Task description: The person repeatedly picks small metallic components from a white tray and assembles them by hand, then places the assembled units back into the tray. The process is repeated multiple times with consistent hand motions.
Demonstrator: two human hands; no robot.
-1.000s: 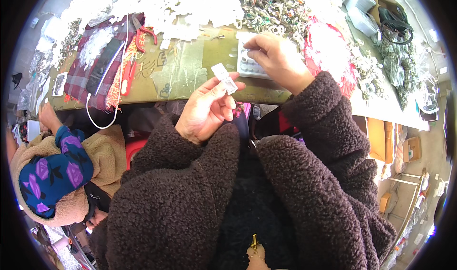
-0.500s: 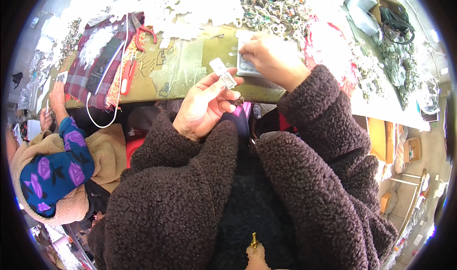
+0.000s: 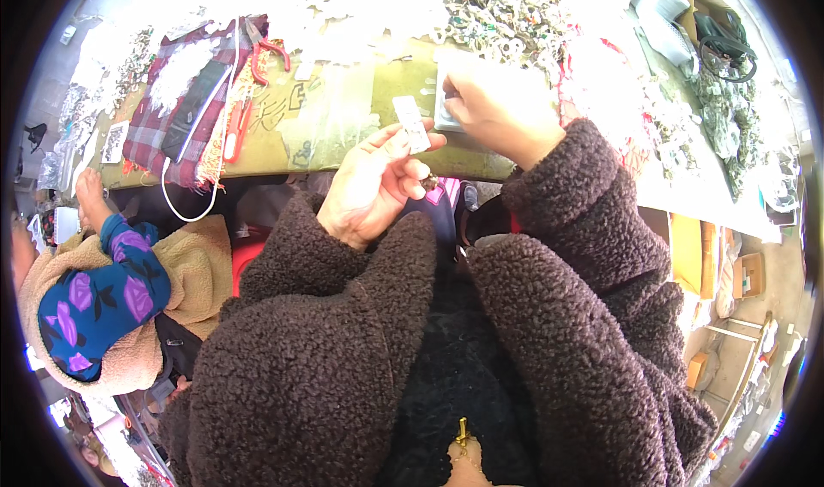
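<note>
We identify an olive-green desk. At left, we note a plaid cloth, a small rectangular card just beside it, and red-handled pliers overlapping its right edge. Right of centre, we locate a white tray, a heap of tangled pale pieces beyond it, and red-and-white material adjoining the heap.

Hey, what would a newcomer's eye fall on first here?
Probably the small white rectangular piece held up in the left hand, near the centre. Next, the red-handled metal pliers at the corner of the maroon plaid cloth, upper left. Then the heap of pale ring-shaped pieces beyond the right hand.
</note>
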